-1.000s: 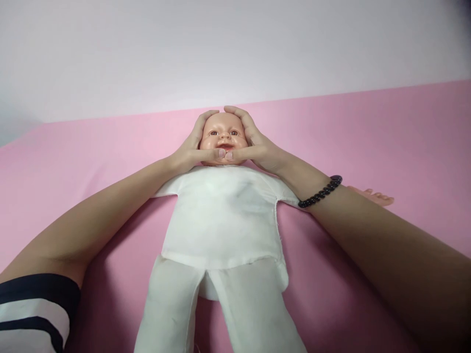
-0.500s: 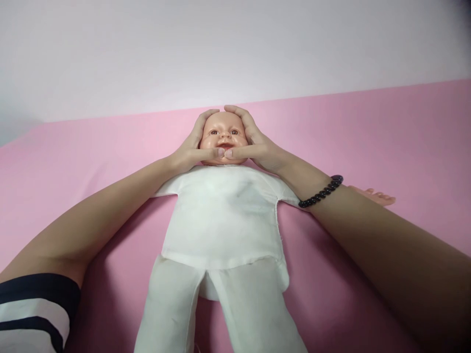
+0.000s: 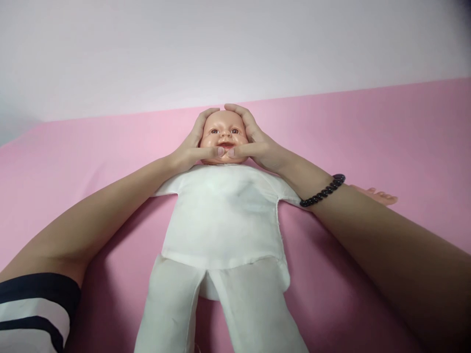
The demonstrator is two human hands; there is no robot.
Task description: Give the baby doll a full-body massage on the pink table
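The left hand [image 3: 189, 147] and right hand [image 3: 257, 144] are clamping both sides of the baby doll's head [image 3: 223, 130] at the far end, its cloth body [image 3: 221, 220] lying face up on a pink surface [image 3: 368, 142], long axis running back toward the person between the arms.

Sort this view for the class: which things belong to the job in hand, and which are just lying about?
Part of the job: left hand, right hand, doll's vinyl head, cloth body.

Just there: pink surface, beaded bracelet, striped sleeve.
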